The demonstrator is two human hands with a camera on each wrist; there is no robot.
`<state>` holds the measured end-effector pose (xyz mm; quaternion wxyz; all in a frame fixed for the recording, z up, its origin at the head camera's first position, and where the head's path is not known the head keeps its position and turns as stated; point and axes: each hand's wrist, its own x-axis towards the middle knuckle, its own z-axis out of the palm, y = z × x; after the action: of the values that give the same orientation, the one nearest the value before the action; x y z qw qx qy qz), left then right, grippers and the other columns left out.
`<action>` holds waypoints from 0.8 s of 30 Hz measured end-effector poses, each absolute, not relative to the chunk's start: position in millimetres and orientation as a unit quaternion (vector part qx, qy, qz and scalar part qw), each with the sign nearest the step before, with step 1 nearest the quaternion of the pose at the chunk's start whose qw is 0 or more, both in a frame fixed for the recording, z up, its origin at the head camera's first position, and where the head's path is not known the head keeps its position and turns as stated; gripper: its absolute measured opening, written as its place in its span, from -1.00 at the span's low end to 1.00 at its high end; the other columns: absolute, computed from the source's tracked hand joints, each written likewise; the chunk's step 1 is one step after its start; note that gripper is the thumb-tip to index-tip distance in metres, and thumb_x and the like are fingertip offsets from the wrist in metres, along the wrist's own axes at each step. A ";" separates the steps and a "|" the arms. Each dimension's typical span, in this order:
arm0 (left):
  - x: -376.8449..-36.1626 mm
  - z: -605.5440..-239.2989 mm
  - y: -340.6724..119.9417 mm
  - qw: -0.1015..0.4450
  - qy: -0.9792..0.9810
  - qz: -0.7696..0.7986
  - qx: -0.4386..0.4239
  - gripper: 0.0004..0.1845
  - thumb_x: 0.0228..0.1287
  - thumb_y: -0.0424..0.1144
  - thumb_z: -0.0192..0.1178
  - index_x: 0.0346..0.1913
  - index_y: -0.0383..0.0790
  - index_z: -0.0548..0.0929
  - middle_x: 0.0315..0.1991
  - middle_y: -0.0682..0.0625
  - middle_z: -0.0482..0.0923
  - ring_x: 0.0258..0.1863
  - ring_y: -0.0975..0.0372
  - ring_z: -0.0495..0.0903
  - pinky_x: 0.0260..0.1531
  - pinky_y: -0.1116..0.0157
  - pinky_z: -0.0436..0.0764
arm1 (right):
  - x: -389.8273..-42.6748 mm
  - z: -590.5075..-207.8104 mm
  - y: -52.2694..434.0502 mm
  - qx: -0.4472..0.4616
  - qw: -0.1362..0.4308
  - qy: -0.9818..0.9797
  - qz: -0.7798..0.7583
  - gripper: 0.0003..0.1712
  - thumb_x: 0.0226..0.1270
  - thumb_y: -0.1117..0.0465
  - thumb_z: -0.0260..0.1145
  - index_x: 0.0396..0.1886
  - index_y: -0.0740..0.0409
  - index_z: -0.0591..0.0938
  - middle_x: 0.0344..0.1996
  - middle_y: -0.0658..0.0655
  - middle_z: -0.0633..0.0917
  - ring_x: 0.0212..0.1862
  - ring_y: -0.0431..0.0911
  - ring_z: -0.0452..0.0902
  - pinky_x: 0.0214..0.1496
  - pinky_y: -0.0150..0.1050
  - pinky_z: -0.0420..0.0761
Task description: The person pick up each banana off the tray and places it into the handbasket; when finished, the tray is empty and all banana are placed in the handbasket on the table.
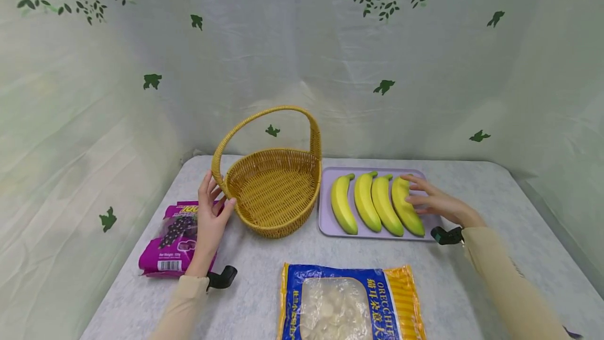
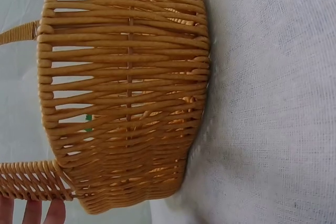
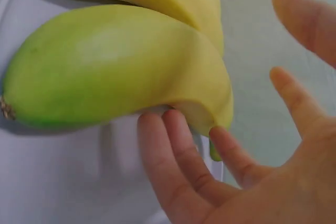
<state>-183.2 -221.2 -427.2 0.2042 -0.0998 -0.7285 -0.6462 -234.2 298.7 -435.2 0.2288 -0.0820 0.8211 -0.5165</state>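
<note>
Left hand (image 1: 211,219): your fingers rest straight against the basket (image 1: 273,193) rim — relaxed.
Right hand (image 1: 436,201): fingers spread flat on the rightmost banana (image 1: 407,204) — no grasp.

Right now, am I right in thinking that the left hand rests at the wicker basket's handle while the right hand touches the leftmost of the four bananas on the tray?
Not quite. The right hand touches the rightmost banana of the four, not the leftmost, as the head view shows. The rest holds: the left hand is at the wicker basket's handle, and the bananas lie on the tray.
</note>
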 end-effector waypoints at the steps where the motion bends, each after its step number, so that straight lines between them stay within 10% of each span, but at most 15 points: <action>1: -185.5 -430.7 -222.4 0.209 -0.731 -0.643 -0.097 -0.18 0.33 -0.50 0.09 0.52 0.09 0.00 0.37 -0.06 0.14 0.33 -0.03 0.18 0.32 0.06 0.23 | -234.4 -434.7 297.7 -0.081 0.229 0.825 -0.511 -0.14 0.42 0.04 0.17 0.55 -0.09 -0.07 0.43 0.44 -0.16 0.35 0.38 0.03 0.23 0.23 0.34; 24: -174.7 -410.1 -212.2 0.246 -0.772 -0.577 -0.102 -0.29 0.35 -0.54 0.04 0.47 -0.17 0.02 0.25 -0.35 0.23 0.21 -0.21 0.30 0.19 -0.10 0.35 | -246.2 -442.5 277.2 -0.085 0.218 0.865 -0.443 -0.24 0.36 0.15 0.23 0.46 0.21 0.15 0.34 0.58 0.02 0.27 0.41 0.08 0.10 0.25 0.43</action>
<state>-174.7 -212.2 -410.1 0.2456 -0.1023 -0.7721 -0.5771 -246.2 277.2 -442.5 0.2181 -0.0850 0.8654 -0.4431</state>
